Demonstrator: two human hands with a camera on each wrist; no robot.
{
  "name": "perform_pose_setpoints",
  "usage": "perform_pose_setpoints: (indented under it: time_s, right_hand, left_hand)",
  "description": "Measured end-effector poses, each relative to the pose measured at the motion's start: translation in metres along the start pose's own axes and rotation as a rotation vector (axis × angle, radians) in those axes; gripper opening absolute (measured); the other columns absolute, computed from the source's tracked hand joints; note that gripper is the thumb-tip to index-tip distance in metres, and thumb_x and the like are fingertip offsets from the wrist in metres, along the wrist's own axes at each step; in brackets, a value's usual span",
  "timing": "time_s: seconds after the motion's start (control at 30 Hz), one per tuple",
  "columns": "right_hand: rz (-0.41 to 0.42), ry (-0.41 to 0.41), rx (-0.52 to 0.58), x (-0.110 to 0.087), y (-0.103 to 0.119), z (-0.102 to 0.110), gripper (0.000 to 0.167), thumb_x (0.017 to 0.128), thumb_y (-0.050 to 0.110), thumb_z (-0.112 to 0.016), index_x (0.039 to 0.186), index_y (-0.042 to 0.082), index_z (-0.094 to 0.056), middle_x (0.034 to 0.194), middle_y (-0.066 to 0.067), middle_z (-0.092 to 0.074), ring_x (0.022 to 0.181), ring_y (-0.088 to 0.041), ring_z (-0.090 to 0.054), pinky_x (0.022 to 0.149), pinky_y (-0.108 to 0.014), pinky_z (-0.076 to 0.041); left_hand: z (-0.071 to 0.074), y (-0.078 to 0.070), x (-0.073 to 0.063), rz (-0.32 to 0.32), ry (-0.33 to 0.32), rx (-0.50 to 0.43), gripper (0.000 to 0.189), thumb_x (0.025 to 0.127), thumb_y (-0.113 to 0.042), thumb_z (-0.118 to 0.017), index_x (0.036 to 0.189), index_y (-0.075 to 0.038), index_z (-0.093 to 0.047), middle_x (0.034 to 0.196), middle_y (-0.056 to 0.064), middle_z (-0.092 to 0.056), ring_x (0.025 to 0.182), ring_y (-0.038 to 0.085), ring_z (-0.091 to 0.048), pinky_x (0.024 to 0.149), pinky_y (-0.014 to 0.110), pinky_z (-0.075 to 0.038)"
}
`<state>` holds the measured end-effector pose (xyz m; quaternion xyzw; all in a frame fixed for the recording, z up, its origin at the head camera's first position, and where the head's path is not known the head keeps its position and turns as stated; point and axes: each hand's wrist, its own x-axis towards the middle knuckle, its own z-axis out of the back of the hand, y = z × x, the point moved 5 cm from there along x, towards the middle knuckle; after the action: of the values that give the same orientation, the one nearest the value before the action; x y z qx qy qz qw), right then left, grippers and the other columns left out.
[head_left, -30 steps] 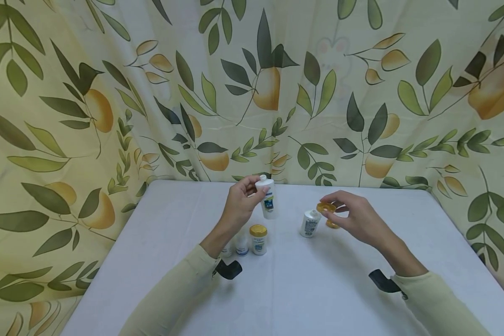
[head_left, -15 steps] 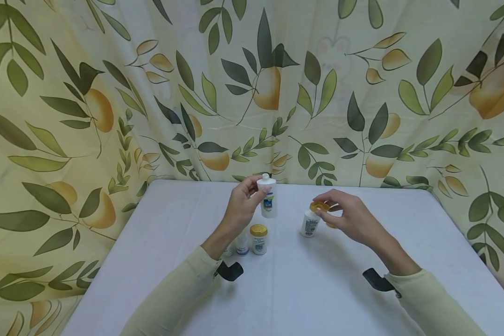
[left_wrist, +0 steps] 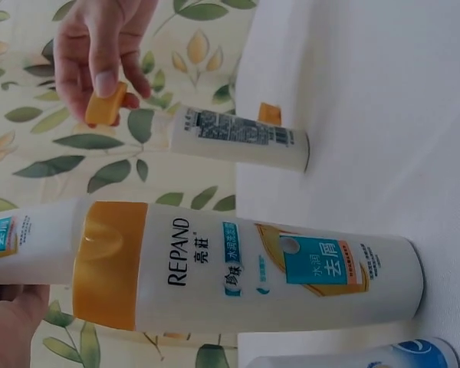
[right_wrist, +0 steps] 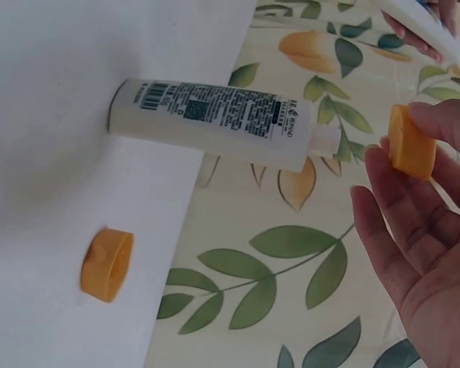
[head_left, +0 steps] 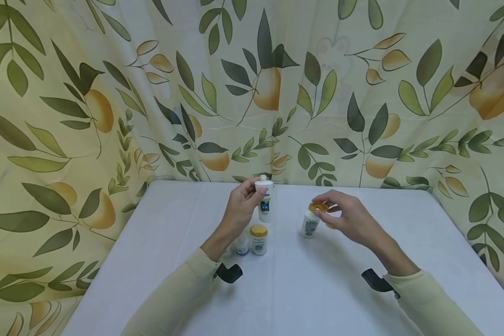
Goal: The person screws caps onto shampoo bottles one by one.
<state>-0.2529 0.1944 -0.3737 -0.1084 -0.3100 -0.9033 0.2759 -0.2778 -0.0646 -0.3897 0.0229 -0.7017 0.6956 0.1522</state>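
My left hand (head_left: 242, 201) grips an uncapped white bottle (head_left: 263, 212), raised upright with its narrow neck showing. My right hand (head_left: 349, 215) pinches an orange cap (right_wrist: 412, 143) between thumb and fingers. That cap is just above the neck of a second uncapped white bottle (right_wrist: 207, 115), which stands on the table with its text label and barcode showing. A gap separates the cap from the neck in the right wrist view. Another orange cap (right_wrist: 107, 264) lies on the table beside this bottle, mostly behind my right hand in the head view.
A shampoo bottle with an orange cap (left_wrist: 253, 268) stands nearest my left wrist. Beside it is a white bottle with a blue mark (head_left: 242, 246), and one more is partly hidden by my wrist. The white table (head_left: 319, 298) ends at a leaf-patterned curtain (head_left: 336, 93).
My right hand has carried the orange cap left, from beside the standing bottle's neck to over it. My left hand, still holding its bottle, has shifted only slightly.
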Motion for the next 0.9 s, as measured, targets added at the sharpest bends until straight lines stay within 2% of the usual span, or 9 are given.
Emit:
perform_pose_setpoints:
  time_s: [0.17,0.53,0.7,0.9]
  right_hand:
    - [0.000,0.000,0.010,0.0006,0.0006,-0.0008,0.028,0.090,0.004,-0.076,0.116,0.009,-0.068,0.109,0.000,-0.072,0.093,-0.017,-0.069,0.080,-0.038,-0.062]
    - [0.003,-0.003,0.018,0.0017,0.0021,-0.0017,0.028,0.089,0.004,-0.076,0.116,0.009,-0.068,0.109,-0.001,-0.072,0.092,-0.018,-0.069,0.079,-0.038,-0.062]
    - [0.007,-0.007,0.016,0.0018,0.0028,-0.0014,0.028,0.090,0.004,-0.076,0.116,0.008,-0.068,0.108,-0.001,-0.071,0.092,-0.018,-0.069,0.078,-0.037,-0.062]
    - [0.012,-0.005,0.024,0.0024,0.0037,-0.0017,0.028,0.090,0.004,-0.076,0.116,0.009,-0.068,0.108,-0.001,-0.072,0.093,-0.017,-0.069,0.078,-0.036,-0.062]
  left_hand:
    - [0.0033,0.0000,-0.0017,-0.002,-0.010,0.032,0.040,0.102,-0.020,-0.063,0.138,-0.004,-0.056,0.127,0.011,-0.063,0.114,0.021,-0.062,0.097,0.026,-0.056]
    - [0.0051,-0.0023,-0.0040,-0.027,-0.025,0.008,0.038,0.098,-0.009,-0.068,0.132,0.002,-0.058,0.127,0.016,-0.064,0.118,0.026,-0.064,0.099,0.028,-0.055]
    - [0.0071,-0.0036,-0.0035,-0.034,-0.047,0.015,0.040,0.096,-0.011,-0.070,0.133,0.000,-0.059,0.125,0.015,-0.065,0.114,0.024,-0.066,0.096,0.027,-0.056]
    - [0.0099,-0.0050,-0.0011,-0.002,-0.058,0.022,0.040,0.095,-0.014,-0.072,0.132,-0.002,-0.062,0.121,0.012,-0.068,0.108,0.021,-0.067,0.093,0.024,-0.057]
